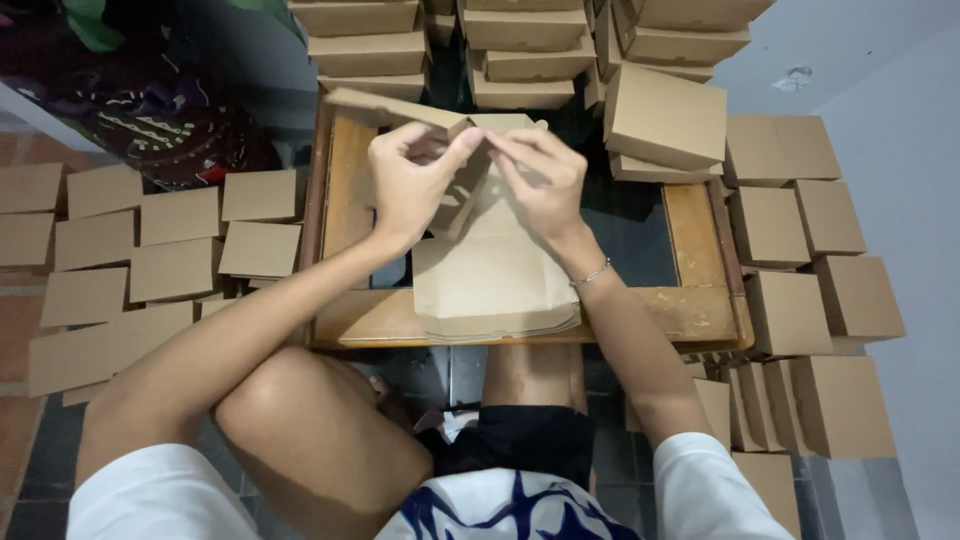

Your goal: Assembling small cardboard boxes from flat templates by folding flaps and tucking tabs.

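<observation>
folding up the flat brown cardboard box blank (495, 265) on the low wooden table (700, 315), left hand (415, 185) and right hand (540, 180) both pinch its far flaps, fingers closed on card; best to press each crease square. stacks of finished brown boxes (665, 115) crowd behind, flat blanks (175, 245) tile the floor left.

Box stacks (520, 40) cut off at the top edge
</observation>
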